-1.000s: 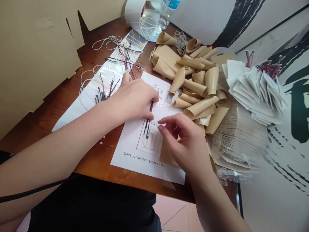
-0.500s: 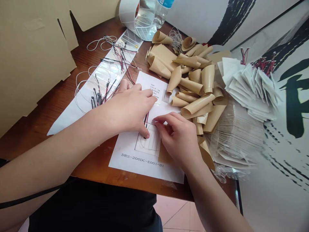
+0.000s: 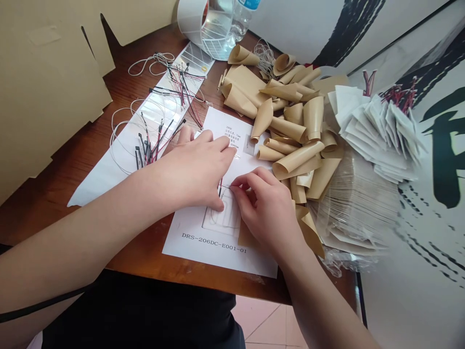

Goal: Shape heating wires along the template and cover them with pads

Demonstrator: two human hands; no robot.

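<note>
A printed white sheet [image 3: 221, 264] lies near the table's front edge, marked with a drawn rectangle. Over that rectangle rests a thin pale pad [image 3: 221, 218] with a wire looped across it. My left hand [image 3: 203, 165] lies over the sheet with its fingers spread, its thumb at the pad's top edge. Beside this thumb, a short bit of red and black lead wires [image 3: 221, 186] shows; the rest is under the hand. My right hand [image 3: 263, 201] pinches thumb and forefinger together at the pad's upper right corner. What sits between those fingertips is too small to make out.
Curled brown paper pieces [image 3: 290, 126] are heaped behind my right hand. White pads with red leads [image 3: 374, 121] lie on a plastic-wrapped stack [image 3: 356, 198] at right. Wired parts [image 3: 148, 145] lie on a label strip [image 3: 105, 174] at left, its roll [image 3: 191, 22] near a bottle [image 3: 241, 19].
My right fingertips have shifted slightly down at the pad's upper corner. The left thumb has moved a little down over the lead wires. The other items lie as before.
</note>
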